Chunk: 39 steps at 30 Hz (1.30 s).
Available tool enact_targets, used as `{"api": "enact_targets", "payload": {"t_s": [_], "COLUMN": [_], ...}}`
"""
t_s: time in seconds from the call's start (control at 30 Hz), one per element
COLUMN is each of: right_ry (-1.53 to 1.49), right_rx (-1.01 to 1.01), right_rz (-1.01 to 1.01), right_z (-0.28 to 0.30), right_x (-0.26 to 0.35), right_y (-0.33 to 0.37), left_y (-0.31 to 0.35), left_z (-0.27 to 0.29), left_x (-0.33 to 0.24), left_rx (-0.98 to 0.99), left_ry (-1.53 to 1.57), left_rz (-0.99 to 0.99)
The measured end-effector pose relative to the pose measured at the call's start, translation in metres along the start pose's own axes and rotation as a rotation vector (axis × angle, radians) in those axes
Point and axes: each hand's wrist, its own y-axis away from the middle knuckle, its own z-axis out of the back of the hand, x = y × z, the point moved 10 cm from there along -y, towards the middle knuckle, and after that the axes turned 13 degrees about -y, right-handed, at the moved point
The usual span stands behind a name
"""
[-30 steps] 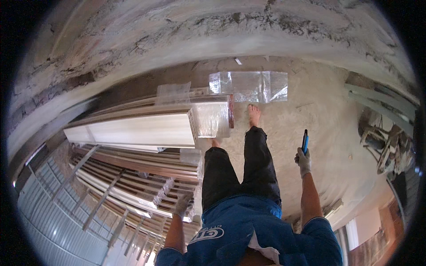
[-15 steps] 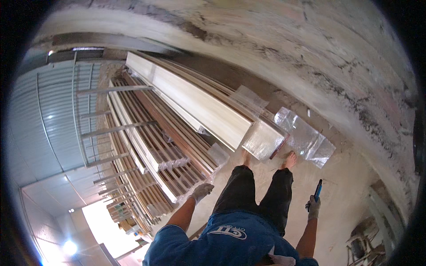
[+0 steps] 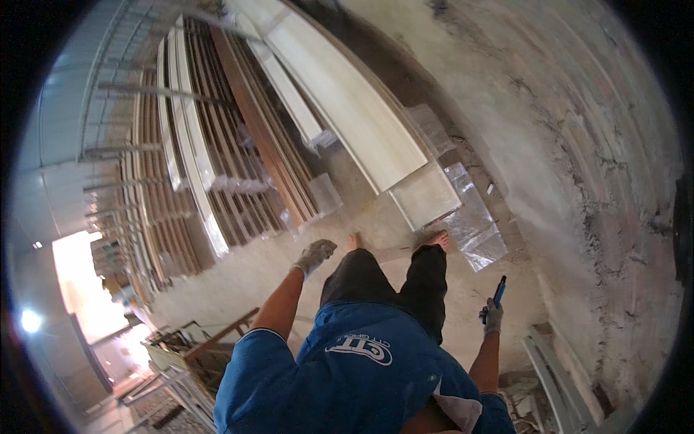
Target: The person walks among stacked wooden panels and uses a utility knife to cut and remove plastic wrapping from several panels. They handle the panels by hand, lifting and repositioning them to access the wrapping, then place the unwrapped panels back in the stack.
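Observation:
My right hand [image 3: 491, 317], in a pale glove, is closed around a slim blue tool [image 3: 499, 291] with a black tip. The tool points up and away from me; its exact kind is too small to make out. Out to the left of my thigh hangs my left hand [image 3: 316, 257], also gloved. Its fingers are loosely curled together and no object shows in them. Both hands are in the air, apart from the stacks. Ahead of my bare feet lies a long cream panel [image 3: 347, 94], with a shorter plastic-wrapped board [image 3: 425, 195] at its near end.
Brown boards [image 3: 253, 123] and white-edged wrapped panels [image 3: 195, 137] rest in stacks to the left, between metal rails [image 3: 163, 91]. A clear plastic sheet [image 3: 473, 224] lies on the floor near the rough wall [image 3: 578, 145]. Grey beams [image 3: 557, 376] lean at lower right; a wooden frame [image 3: 217, 340] stands lower left.
The view has turned, so the stacks appear more upright and the wooden frame at lower left has come into sight. My right hand keeps hold of the blue tool.

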Motion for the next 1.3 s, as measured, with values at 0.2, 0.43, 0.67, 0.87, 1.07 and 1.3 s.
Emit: {"api": "enact_targets", "payload": {"t_s": [0.2,0.43,0.67,0.87,1.07,1.3], "right_ry": [0.205,0.595,0.932,1.052,1.200,1.197], "right_rx": [0.038,0.220,0.249,0.347,0.390,0.393], "right_rz": [0.119,0.168,0.288,0.343,0.368,0.431], "right_z": [-0.063,-0.209,-0.326,-0.455,-0.565,-0.651], "right_x": [0.013,-0.013,0.015,0.016,-0.036,-0.119], "right_y": [0.063,0.179,0.259,0.264,0.303,0.389], "left_y": [0.042,0.113,0.162,0.137,0.132,0.131], "left_z": [0.021,0.069,0.064,0.060,0.088,0.151], "left_x": [0.135,0.360,0.479,0.466,0.495,0.590], "left_rx": [0.072,-0.230,-0.411,-0.418,-0.448,-0.226], "left_ry": [0.184,0.790,0.830,0.851,1.004,1.164], "left_rz": [0.175,0.292,0.529,0.455,0.425,0.489]}}
